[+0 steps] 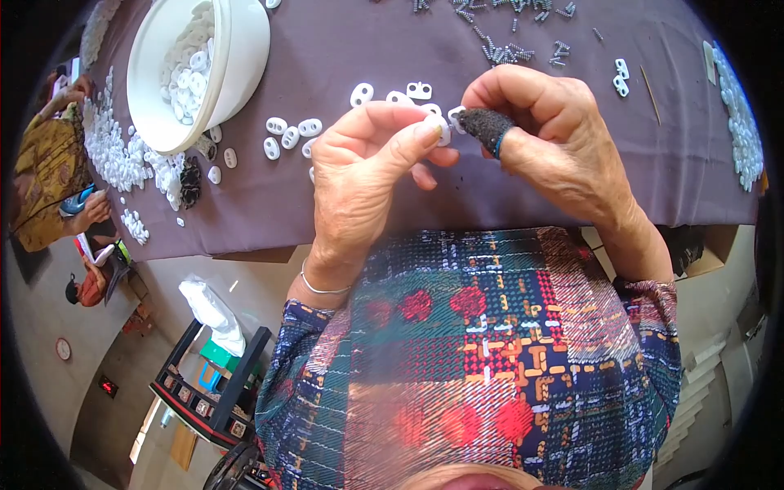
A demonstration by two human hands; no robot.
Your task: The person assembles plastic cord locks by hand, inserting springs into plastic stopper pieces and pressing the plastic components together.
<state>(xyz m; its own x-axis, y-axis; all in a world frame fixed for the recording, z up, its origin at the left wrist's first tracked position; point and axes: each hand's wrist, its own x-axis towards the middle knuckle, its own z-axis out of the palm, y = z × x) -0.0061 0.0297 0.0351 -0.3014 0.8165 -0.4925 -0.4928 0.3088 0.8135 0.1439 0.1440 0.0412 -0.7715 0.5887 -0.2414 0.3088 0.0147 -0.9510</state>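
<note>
White piece (443, 135) sits pinched between thumb and fingers of the left hand (359, 167), over the counter (327, 49); a second piece (455, 119) shows at the right hand (555, 135), thumb in a dark cover (487, 129), whether gripped I cannot tell; beyond lie loose pieces (289, 137), springs (506, 55), a tub (249, 57)

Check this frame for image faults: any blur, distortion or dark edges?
Head view: black, curved fisheye borders at both sides; the co-worker at left looks tipped sideways; soft, smeared haze veils part of the patterned shirt, lower centre; the left hand and right hand look fairly crisp.
</note>
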